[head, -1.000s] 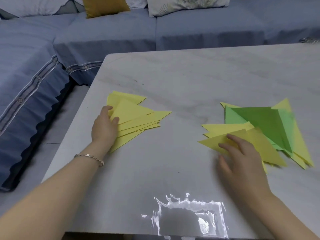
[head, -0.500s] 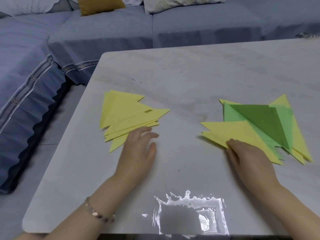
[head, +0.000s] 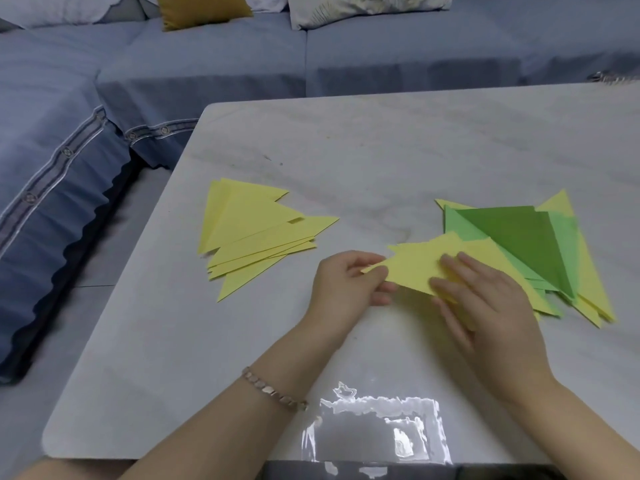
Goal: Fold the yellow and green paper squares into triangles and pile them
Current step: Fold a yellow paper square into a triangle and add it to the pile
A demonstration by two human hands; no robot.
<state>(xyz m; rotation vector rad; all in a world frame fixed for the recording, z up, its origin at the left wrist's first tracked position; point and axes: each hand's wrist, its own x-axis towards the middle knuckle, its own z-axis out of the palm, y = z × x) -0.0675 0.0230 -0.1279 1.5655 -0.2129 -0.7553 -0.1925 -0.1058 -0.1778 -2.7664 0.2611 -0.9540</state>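
A pile of folded yellow triangles (head: 254, 233) lies on the left half of the grey marble table (head: 363, 150). On the right lies a mixed heap of green and yellow triangles (head: 526, 237). A yellow triangle (head: 412, 265) sticks out from the heap's left side. My left hand (head: 349, 284) pinches its left tip between thumb and fingers. Flat on the same triangle lies my right hand (head: 485, 306), its fingers straight and spread.
A blue sofa (head: 207, 64) wraps around the table's far and left sides, with a mustard cushion (head: 204, 8) and pale pillows on it. The table's left edge and rounded near corner are close to the yellow pile. A bright reflection (head: 377, 427) shows at the near edge.
My left hand left the yellow pile on the left, crossed the table to the right and took hold of the tip of the yellow triangle. My right hand slid further onto that triangle.
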